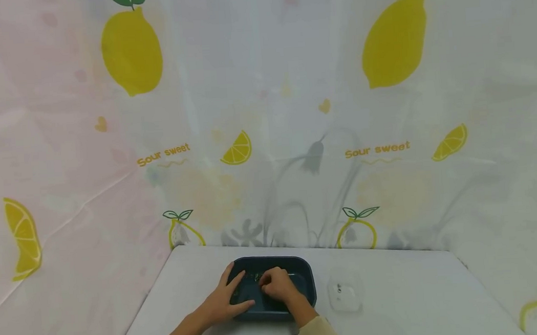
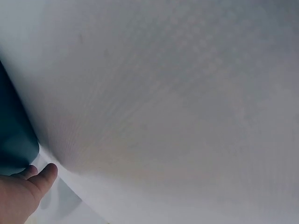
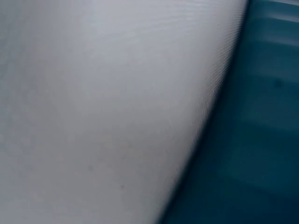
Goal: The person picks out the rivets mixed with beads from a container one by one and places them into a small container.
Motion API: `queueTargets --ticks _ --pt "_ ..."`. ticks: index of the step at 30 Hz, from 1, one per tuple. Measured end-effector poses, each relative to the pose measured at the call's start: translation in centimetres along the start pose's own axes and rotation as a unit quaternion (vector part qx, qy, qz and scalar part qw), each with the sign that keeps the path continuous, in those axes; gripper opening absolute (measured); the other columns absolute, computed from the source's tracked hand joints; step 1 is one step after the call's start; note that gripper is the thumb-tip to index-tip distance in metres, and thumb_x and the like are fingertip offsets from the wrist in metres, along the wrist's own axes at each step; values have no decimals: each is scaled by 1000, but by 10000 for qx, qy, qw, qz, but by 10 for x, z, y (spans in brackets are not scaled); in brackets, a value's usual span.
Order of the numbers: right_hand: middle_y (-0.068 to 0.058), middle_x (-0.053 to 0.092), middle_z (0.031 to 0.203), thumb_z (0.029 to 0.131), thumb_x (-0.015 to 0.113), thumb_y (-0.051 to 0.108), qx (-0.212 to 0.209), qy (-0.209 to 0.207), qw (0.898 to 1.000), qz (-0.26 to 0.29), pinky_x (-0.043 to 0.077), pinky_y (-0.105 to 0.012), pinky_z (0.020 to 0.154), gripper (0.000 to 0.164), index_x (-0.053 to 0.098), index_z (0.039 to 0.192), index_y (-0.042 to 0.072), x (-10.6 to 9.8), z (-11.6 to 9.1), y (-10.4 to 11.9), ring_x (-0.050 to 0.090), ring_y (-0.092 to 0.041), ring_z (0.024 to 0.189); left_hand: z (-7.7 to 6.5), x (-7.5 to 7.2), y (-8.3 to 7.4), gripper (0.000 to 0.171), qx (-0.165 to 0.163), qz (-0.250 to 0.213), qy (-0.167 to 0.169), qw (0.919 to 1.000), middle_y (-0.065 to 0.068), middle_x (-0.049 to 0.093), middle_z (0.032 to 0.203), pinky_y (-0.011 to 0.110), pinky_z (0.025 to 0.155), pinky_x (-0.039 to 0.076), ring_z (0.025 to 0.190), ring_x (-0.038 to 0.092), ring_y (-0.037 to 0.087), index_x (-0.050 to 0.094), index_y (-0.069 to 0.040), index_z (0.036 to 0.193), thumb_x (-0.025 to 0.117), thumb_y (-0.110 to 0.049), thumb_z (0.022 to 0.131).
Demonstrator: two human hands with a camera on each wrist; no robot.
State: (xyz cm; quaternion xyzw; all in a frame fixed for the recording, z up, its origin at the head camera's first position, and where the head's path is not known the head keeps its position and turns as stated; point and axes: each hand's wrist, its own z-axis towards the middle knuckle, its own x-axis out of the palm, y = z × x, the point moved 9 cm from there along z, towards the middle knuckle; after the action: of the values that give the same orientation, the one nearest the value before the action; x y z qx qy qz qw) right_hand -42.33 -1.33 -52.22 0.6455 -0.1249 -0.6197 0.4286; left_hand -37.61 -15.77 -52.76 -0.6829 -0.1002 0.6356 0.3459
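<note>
A dark blue rectangular tray with raised walls stands on the white table. My left hand lies over its left side, fingers and thumb spread apart. Part of that hand also appears at the lower left of the left wrist view, beside the tray's outer wall. Inside the tray, my right hand has its fingers bent inward; whether anything is between the fingertips cannot be made out. Close to those fingertips, small dark and shiny pieces lie on the tray floor, too tiny to identify. The right wrist view shows tray wall but no hand.
A clear plastic box sits right of the tray, with a few tiny dark pieces in it. White tabletop extends to the right. A lemon-printed curtain rises behind the table and along both sides.
</note>
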Motion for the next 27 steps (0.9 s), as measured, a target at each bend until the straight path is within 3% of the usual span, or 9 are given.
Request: queueTargets --ticks 10,15,27 --pt "-7 76 83 81 75 1 -491 -463 9974 244 53 -23 63 5 78 85 1 -6 -1 6 68 -12 73 -1 4 2 86 84 -46 2 10000 20 7 165 62 94 46 129 49 42 36 -12 154 64 -60 88" --pt "-8 76 83 83 76 2 -600 -460 9951 632 53 -21 62 4 78 86 2 -14 -2 10 69 -9 72 -2 4 2 87 78 24 -17 10000 19 6 165 61 92 48 128 50 42 36 -13 154 63 -62 88" --pt "-6 75 87 85 77 10 -498 -486 9961 537 53 -22 65 9 74 91 4 -36 -3 20 69 -11 76 0 -1 1 86 49 56 -159 9998 19 8 165 61 91 49 124 53 43 38 -13 153 64 -61 87"
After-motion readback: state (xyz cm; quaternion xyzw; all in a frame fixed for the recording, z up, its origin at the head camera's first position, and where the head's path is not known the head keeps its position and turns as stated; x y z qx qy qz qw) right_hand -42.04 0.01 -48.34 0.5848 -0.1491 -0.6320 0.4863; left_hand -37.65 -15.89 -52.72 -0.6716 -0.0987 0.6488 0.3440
